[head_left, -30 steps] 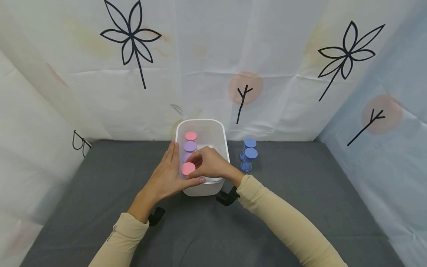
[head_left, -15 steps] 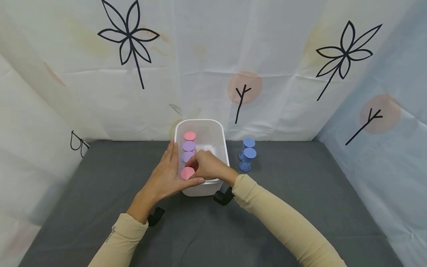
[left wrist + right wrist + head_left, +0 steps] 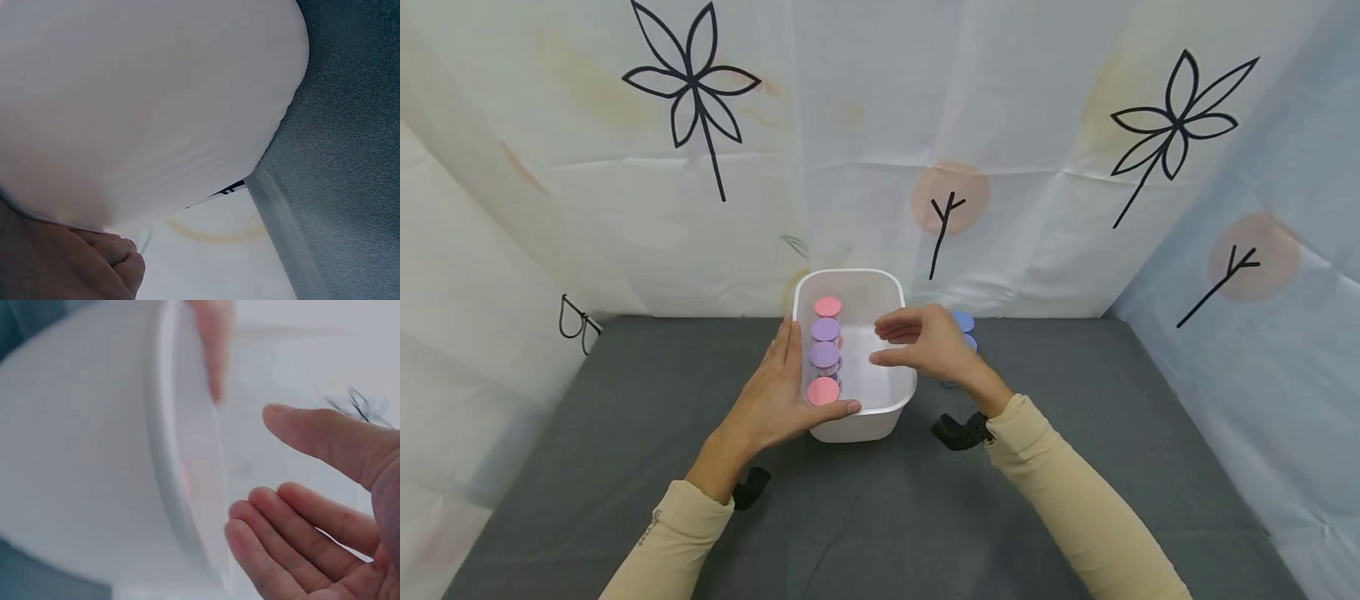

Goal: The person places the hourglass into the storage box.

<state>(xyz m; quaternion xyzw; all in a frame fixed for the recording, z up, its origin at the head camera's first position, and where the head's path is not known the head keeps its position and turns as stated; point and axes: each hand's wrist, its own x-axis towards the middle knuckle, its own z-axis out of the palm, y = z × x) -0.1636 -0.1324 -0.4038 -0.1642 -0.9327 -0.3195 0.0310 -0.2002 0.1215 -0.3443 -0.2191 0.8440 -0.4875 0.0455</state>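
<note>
A white plastic tub (image 3: 850,429) stands on the dark cloth. Along its inner left wall runs a row of small waisted pieces, shaped like sand timers: a pink-topped one (image 3: 828,307) at the back, a purple one (image 3: 824,330), another purple one (image 3: 824,355), and a pink one (image 3: 823,391) at the front. My left hand (image 3: 778,394) rests on the tub's front left, straight fingers along the side and thumb across the front rim. My right hand (image 3: 928,340) hovers over the right rim, thumb and fingers apart, holding nothing.
Two blue pieces of the same sort, one with its blue top (image 3: 962,321) showing, stand right of the tub, partly hidden behind my right hand. A printed white cloth wall (image 3: 865,208) rises close behind the tub. Dark cloth (image 3: 850,525) covers the table.
My right hand has let go of the front pink piece and moved right, out over the tub's right rim. That piece had shifted slightly towards the front. The left hand stays put.
</note>
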